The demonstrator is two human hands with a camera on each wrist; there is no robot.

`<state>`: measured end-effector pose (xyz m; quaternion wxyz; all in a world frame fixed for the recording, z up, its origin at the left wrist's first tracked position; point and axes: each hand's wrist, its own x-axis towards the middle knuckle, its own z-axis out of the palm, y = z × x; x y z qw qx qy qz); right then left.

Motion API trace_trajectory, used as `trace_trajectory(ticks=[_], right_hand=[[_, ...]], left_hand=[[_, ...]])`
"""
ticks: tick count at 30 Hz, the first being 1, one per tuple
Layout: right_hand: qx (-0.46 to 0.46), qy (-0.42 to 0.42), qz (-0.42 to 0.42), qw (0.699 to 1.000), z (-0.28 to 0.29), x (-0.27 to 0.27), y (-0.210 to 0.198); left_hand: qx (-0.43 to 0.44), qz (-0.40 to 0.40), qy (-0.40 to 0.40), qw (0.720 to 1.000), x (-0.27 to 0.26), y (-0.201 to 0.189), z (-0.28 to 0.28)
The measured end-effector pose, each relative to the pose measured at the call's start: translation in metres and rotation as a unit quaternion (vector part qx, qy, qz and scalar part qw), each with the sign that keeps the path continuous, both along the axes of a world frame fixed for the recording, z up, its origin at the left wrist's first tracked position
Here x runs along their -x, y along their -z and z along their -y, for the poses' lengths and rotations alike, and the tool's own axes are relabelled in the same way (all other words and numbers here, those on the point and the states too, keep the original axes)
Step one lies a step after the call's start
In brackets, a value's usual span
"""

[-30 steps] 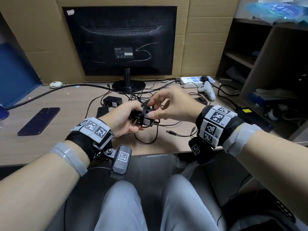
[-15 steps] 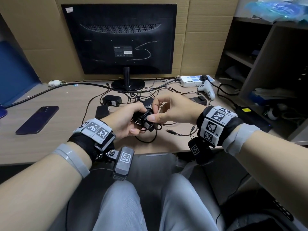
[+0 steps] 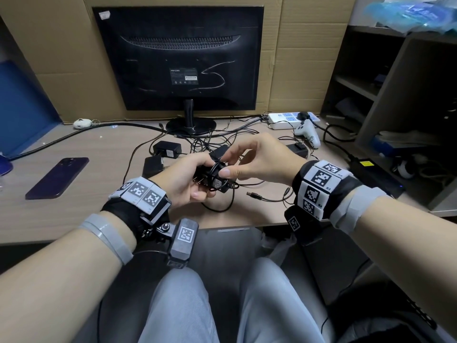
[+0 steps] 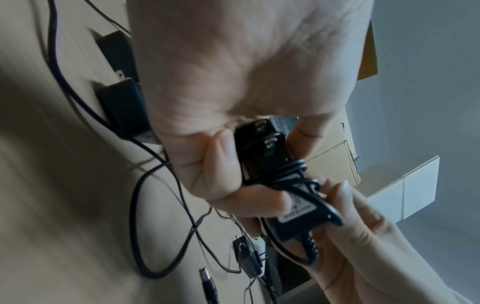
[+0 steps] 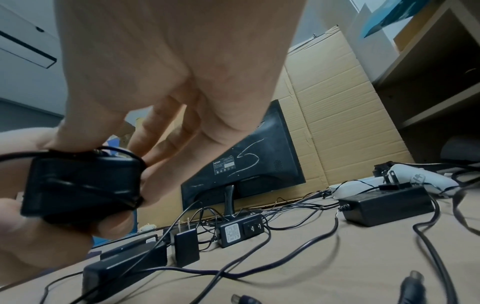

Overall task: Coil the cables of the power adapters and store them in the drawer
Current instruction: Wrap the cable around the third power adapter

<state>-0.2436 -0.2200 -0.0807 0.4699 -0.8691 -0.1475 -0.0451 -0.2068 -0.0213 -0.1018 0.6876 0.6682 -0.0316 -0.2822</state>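
Observation:
My left hand [image 3: 195, 186] grips a small black power adapter [image 3: 215, 180] just above the desk's near middle. The adapter's thin black cable [image 4: 285, 170] is wound round the body in a few turns. My right hand [image 3: 228, 167] pinches this cable against the adapter's top between thumb and index finger. A loose loop of the cable [image 3: 222, 207] hangs onto the desk below. A cable's barrel plug [image 3: 253, 195] lies to the loop's right. The right wrist view shows the adapter [image 5: 78, 185] between both hands' fingers.
More black adapters [image 3: 167, 149] [image 3: 152, 164] [image 3: 298, 149] lie in tangled cables behind my hands. A large power brick [image 3: 376, 174] sits at the right edge. A phone [image 3: 58, 178] lies left. A monitor [image 3: 180, 58], power strip [image 3: 284, 118] and white controller [image 3: 309, 134] stand at the back.
My right hand's fingers have shifted over the adapter's top with the cable. The left hand keeps its grip, and both hands stay at about the same spot.

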Motion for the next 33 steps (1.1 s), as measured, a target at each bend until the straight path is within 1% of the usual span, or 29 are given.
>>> trace_trajectory(ticks=[5, 8, 12, 16, 21, 27, 30, 33], right_hand=[[0.038, 0.014, 0.0, 0.999, -0.0004, -0.0013, 0.0013], [0.062, -0.02, 0.002, 0.998, -0.0003, -0.0029, 0.0045], [0.025, -0.049, -0.027, 0.998, -0.0014, -0.0025, 0.0046], [0.026, -0.053, -0.034, 0.998, -0.0003, -0.0038, 0.0017], [0.021, -0.04, -0.002, 0.999, -0.0003, -0.0035, 0.0008], [0.048, -0.001, -0.008, 0.999, 0.0014, -0.003, 0.0004], [0.053, 0.014, -0.016, 0.998, 0.0014, -0.0025, -0.001], [0.059, 0.021, -0.006, 0.998, 0.0016, -0.0024, -0.0015]], left_hand=[[-0.003, -0.01, 0.003, 1.0, -0.0009, 0.0035, 0.0002], [0.002, -0.002, 0.015, 1.0, -0.0007, 0.0059, 0.0012], [0.013, 0.003, 0.048, 0.999, -0.0039, 0.0064, 0.0019], [0.028, -0.003, 0.085, 0.996, -0.0051, 0.0038, 0.003], [0.032, 0.0, 0.097, 0.995, -0.0044, 0.0034, 0.0019], [0.041, 0.011, 0.116, 0.992, -0.0025, 0.0055, 0.0051], [0.041, 0.013, 0.112, 0.993, -0.0031, 0.0062, 0.0053], [0.038, 0.015, 0.101, 0.994, -0.0026, 0.0074, 0.0052]])
